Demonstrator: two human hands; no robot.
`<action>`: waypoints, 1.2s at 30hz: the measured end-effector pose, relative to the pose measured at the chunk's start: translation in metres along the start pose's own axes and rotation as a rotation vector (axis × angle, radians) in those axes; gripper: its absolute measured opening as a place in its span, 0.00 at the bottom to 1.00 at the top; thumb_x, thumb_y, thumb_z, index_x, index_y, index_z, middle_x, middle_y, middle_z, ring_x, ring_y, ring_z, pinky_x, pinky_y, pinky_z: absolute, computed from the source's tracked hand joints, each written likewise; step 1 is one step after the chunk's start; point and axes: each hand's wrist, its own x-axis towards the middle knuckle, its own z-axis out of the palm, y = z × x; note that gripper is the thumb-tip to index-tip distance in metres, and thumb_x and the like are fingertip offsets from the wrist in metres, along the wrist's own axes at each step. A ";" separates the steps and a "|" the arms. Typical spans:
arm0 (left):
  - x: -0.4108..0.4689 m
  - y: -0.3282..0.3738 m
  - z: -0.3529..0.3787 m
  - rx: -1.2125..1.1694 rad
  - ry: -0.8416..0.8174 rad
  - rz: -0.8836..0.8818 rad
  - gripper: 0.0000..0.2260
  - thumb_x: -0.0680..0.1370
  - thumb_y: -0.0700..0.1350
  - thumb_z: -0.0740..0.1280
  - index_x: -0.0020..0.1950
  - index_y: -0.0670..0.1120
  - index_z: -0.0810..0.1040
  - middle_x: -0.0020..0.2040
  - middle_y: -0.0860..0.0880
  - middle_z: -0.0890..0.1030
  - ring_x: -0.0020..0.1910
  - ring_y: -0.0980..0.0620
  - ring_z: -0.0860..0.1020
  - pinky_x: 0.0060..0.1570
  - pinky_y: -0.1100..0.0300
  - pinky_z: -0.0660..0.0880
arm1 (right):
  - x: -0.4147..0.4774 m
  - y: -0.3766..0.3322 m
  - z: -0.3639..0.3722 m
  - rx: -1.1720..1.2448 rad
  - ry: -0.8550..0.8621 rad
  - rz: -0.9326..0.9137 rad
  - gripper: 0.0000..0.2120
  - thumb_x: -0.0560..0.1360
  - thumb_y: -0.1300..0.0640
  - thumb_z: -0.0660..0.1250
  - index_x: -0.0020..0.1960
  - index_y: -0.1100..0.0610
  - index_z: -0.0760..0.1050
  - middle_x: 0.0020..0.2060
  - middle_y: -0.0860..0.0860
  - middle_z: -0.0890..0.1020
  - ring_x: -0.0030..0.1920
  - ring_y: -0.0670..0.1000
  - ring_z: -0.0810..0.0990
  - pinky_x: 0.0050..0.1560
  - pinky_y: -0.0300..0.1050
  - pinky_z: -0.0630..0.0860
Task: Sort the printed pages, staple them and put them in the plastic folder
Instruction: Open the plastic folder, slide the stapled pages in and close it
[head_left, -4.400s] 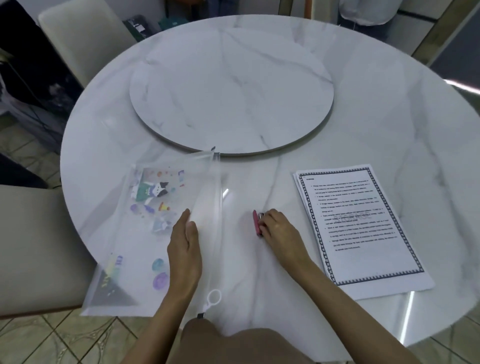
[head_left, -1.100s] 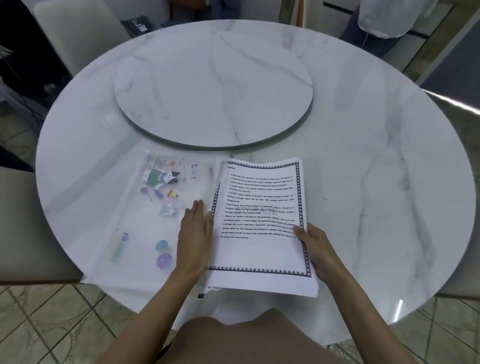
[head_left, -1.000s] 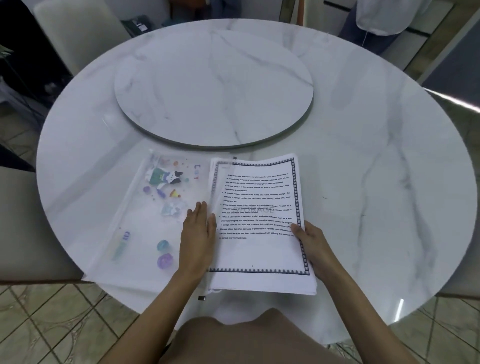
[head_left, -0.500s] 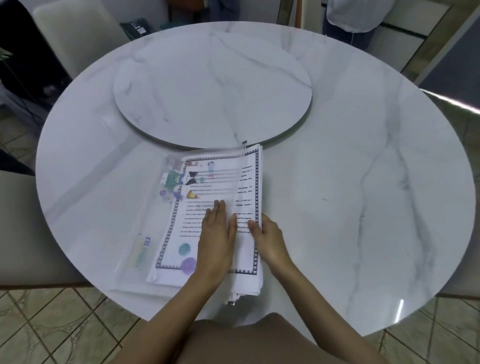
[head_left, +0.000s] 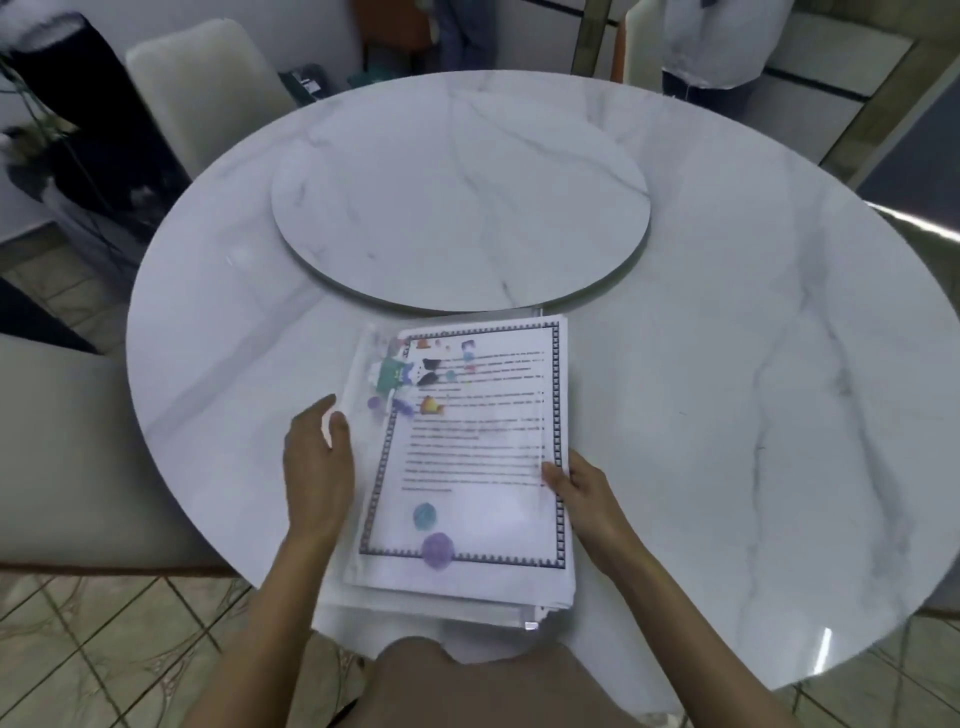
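Note:
The printed pages (head_left: 483, 467), white sheets with a dark patterned border, lie as a stack inside the clear plastic folder (head_left: 359, 400) with cartoon prints, at the table's near edge. The stack's near end sticks out over the table's rim. My left hand (head_left: 317, 467) lies along the folder's left edge, fingers loosely extended and touching it. My right hand (head_left: 587, 493) pinches the right edge of the folder and pages, thumb on top.
The round marble table (head_left: 727, 415) has a raised turntable (head_left: 457, 208) in its middle, just beyond the folder. Cream chairs stand at the far left (head_left: 197, 88) and near left (head_left: 62, 457). A person (head_left: 717, 41) stands behind the table's far right.
The pages slid left from beside the folder into it. Both hands left the top of the stack and moved apart to its left and right edges. The folder now sits nearer the centre.

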 end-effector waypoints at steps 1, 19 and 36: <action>0.008 -0.013 -0.008 0.022 0.000 -0.069 0.17 0.81 0.43 0.55 0.69 0.39 0.68 0.67 0.39 0.71 0.67 0.42 0.68 0.68 0.53 0.61 | -0.001 0.001 0.000 0.003 -0.002 -0.005 0.11 0.78 0.57 0.59 0.58 0.49 0.73 0.53 0.42 0.81 0.53 0.41 0.80 0.49 0.32 0.77; 0.038 -0.075 -0.044 -0.132 -0.219 -0.260 0.21 0.81 0.48 0.57 0.73 0.43 0.62 0.71 0.42 0.67 0.68 0.43 0.68 0.67 0.49 0.65 | 0.035 -0.003 0.082 -0.001 -0.373 0.276 0.16 0.77 0.57 0.62 0.63 0.58 0.73 0.57 0.52 0.80 0.55 0.52 0.81 0.54 0.45 0.79; -0.050 -0.078 -0.010 0.342 -0.526 1.194 0.17 0.72 0.53 0.65 0.59 0.50 0.74 0.60 0.48 0.79 0.63 0.50 0.74 0.59 0.60 0.73 | 0.016 0.004 0.102 -0.035 -0.009 0.245 0.12 0.78 0.67 0.57 0.48 0.58 0.79 0.40 0.53 0.83 0.41 0.51 0.82 0.42 0.37 0.80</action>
